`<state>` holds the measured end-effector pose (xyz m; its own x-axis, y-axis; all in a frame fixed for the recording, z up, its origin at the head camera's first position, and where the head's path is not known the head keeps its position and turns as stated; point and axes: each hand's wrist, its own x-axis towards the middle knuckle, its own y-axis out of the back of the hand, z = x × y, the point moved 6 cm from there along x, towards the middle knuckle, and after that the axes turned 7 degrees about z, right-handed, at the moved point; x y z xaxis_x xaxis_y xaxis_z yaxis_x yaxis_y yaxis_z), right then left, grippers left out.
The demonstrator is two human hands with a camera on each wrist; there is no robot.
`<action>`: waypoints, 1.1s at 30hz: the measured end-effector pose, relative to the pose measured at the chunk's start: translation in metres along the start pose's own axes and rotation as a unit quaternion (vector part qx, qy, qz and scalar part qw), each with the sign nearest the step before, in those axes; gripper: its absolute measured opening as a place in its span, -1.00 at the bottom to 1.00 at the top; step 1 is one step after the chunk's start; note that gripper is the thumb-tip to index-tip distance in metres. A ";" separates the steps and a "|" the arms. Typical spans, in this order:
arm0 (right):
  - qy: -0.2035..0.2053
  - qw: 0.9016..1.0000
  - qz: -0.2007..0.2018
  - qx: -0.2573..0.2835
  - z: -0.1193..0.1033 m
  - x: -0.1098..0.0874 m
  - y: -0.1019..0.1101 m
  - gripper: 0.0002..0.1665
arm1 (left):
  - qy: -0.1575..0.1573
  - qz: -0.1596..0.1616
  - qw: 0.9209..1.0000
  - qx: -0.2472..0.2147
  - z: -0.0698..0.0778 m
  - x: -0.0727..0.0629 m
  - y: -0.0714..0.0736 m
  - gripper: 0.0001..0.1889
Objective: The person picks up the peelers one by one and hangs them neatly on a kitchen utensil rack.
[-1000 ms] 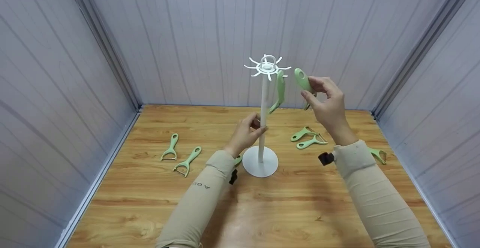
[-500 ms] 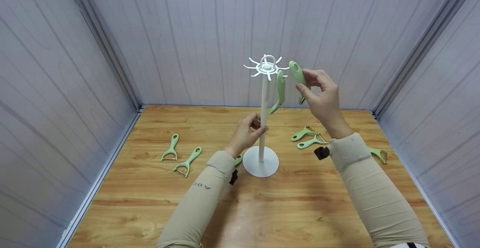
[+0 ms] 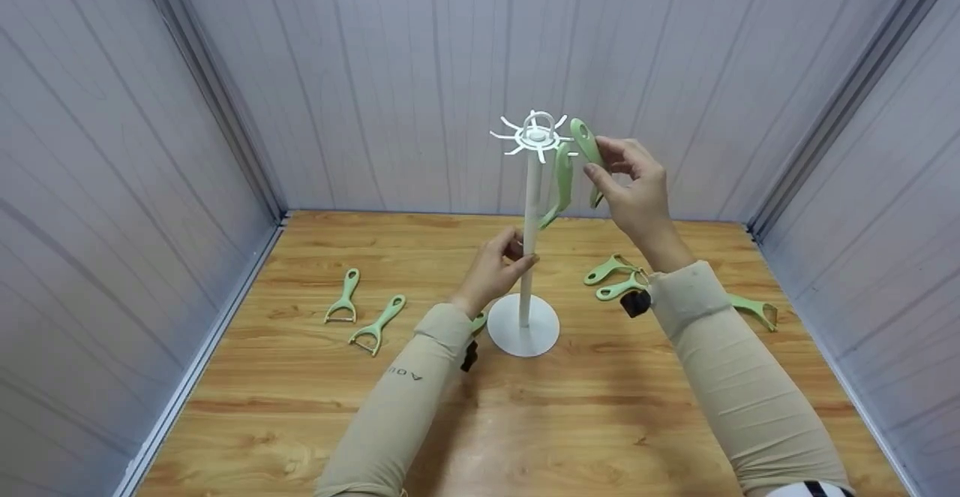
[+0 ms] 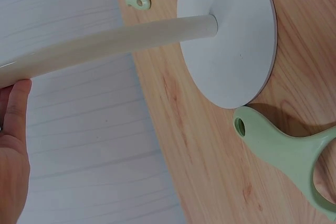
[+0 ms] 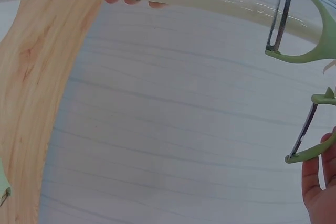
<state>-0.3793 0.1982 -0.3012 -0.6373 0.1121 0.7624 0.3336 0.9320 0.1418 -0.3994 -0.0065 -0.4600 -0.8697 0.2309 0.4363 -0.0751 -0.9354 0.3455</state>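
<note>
A white stand with a ring of hooks (image 3: 537, 137) on top rises from a round base (image 3: 523, 335). My left hand (image 3: 491, 272) grips its pole (image 4: 105, 43) partway up, thumb in front. One green peeler (image 3: 562, 182) hangs from a hook on the right side. In my right hand (image 3: 634, 185) a second green peeler (image 3: 587, 144) is pinched by the handle, its holed end up beside a right-hand hook tip. Whether the hook is inside the hole cannot be made out. The right wrist view shows the blade (image 5: 303, 132) of the held peeler below the hanging one's.
Two peelers lie on the wooden table to the left, one being this peeler (image 3: 379, 324). A peeler (image 4: 283, 150) touches or nearly touches the base, mostly behind my left wrist. More peelers (image 3: 611, 268) lie at the right. Panelled walls (image 3: 375, 69) enclose the table.
My right hand has moved left and slightly up, bringing its peeler from apart to right beside the hook. My left hand keeps its grip on the pole.
</note>
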 end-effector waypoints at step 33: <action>-0.060 0.997 -0.040 0.036 -0.008 -0.029 -0.018 -0.56 | -0.007 0.006 1.000 0.014 0.000 0.001 0.001 -0.81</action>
<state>-0.3613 0.1753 -0.3209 -0.7398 0.0738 0.6687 0.2308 0.9615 0.1492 -0.4008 -0.0073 -0.4589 -0.8638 0.2232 0.4518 -0.0503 -0.9303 0.3635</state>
